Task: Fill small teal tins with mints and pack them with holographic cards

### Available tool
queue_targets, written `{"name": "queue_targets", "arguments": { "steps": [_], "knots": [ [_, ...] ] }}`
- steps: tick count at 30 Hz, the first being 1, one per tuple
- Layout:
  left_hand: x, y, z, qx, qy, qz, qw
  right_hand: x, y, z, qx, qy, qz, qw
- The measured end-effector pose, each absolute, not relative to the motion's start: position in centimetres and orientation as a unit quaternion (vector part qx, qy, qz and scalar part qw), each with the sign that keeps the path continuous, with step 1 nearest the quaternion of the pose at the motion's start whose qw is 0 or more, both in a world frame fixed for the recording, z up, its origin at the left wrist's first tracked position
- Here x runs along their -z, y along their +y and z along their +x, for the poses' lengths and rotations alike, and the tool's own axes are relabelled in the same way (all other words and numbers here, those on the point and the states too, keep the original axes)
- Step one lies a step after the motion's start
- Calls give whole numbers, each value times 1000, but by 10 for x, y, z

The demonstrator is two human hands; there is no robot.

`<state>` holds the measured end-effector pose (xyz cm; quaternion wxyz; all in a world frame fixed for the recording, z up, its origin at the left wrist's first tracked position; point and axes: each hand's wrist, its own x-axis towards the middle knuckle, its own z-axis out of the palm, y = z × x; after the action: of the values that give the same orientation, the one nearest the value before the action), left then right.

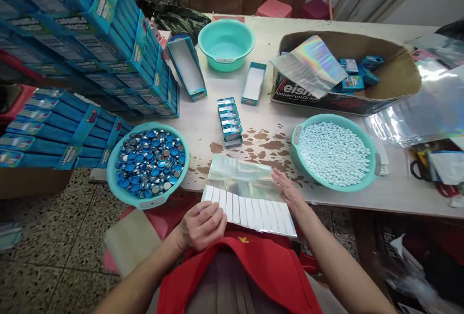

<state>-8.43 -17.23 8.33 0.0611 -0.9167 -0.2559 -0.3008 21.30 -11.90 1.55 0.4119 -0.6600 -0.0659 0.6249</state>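
A fanned stack of shiny holographic bags (242,178) with white strips (250,210) along their edges lies at the table's near edge. My right hand (288,189) rests flat on the stack's right side, fingers stretched out. My left hand (202,224) is curled closed at the lower left corner of the white strips; what it pinches I cannot make out. To the left stands a teal basin of blue and silver round tins (149,161). To the right, a teal basin (369,178) holds small white tablets (333,152).
A row of small blue boxes (229,119) stands mid-table. Stacked blue cartons (90,52) fill the left. An empty teal bowl (226,43), open trays (253,83), a cardboard box (395,77) with foil bags, and loose foil bags (427,111) lie behind and right.
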Motion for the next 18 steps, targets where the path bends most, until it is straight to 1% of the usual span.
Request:
{"name": "queue_targets", "arguments": {
  "steps": [3,6,8,11,13,15,18],
  "knots": [
    [-48,-195,-98,241,-317,-917,9,-3,-125,195,-607,-132,-695,363],
    [-14,-210,-110,195,-432,-874,-109,4,-132,183,-576,-186,-710,360],
    [4,-212,-114,212,-553,-779,-207,4,-135,179,-572,-208,-698,378],
    [21,-203,-111,256,-704,-543,-379,-5,-139,178,-559,-257,-671,415],
    [29,-195,-101,243,-717,-387,-526,-14,-140,179,-554,-275,-654,436],
    [35,-188,-88,216,-676,-280,-646,-24,-143,183,-562,-268,-640,451],
    [38,-185,-69,256,-586,-235,-732,-45,-160,194,-570,-250,-635,458]
  ]
}}
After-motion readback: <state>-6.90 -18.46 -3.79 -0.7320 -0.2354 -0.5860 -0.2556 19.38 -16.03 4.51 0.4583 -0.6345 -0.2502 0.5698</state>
